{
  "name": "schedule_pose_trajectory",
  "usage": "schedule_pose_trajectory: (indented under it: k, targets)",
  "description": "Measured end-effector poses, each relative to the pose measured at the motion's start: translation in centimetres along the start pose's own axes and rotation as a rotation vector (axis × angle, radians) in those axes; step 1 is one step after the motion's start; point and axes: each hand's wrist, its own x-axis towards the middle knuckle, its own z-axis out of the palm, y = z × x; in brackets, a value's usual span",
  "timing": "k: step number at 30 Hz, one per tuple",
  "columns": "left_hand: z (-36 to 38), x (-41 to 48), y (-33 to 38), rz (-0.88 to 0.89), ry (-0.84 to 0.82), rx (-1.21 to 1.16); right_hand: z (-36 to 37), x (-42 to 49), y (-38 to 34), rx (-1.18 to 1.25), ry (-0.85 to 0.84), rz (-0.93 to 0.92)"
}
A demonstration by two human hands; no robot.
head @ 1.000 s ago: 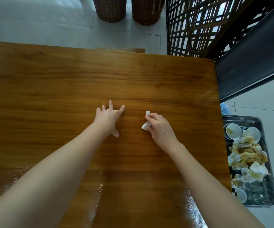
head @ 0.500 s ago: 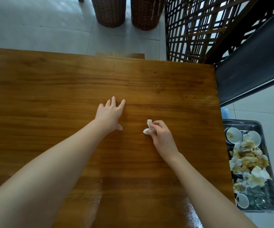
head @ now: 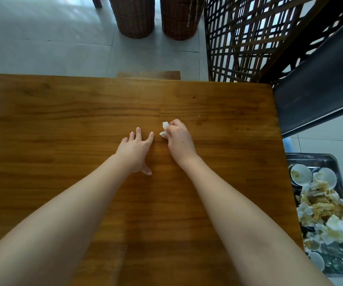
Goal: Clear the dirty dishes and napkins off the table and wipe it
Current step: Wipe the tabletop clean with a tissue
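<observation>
Right grip [head: 180, 141] pinches crumpled napkin [head: 164, 130], ends poking leftward.

Pale grey floor tiles [head: 42, 48] catch soft daylight where two tall wicker baskets [head: 134, 15] stand just beside a dark wooden lattice screen [head: 238, 38].

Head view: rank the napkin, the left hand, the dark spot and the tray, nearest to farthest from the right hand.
1. The napkin: pinched in the right hand itself.
2. The left hand: flat just to its left, a small gap apart.
3. The dark spot: ahead of it, toward the far edge.
4. The tray: far off to the right.
</observation>
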Motion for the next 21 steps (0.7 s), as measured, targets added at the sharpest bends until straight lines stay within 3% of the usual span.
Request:
schedule_pose_trajectory:
  k: [5,9,16,21]
  targets:
    - [-0.5,0.0,0.2,-0.006,-0.003,0.029,-0.6,0.5,0.6,-0.035,-0.025,-0.042]
    - [-0.6,0.2,0.3,-0.01,-0.017,0.031,-3.3,-0.7,3.9,-0.139,0.124,0.031]
    - [-0.5,0.3,0.3,-0.005,-0.02,0.051,-10.8,-3.4,13.3,-0.161,0.285,0.415]
    - [-0.4,0.5,0.3,-0.009,-0.018,0.064,-13.0,-4.2,16.0,-0.13,0.501,0.685]
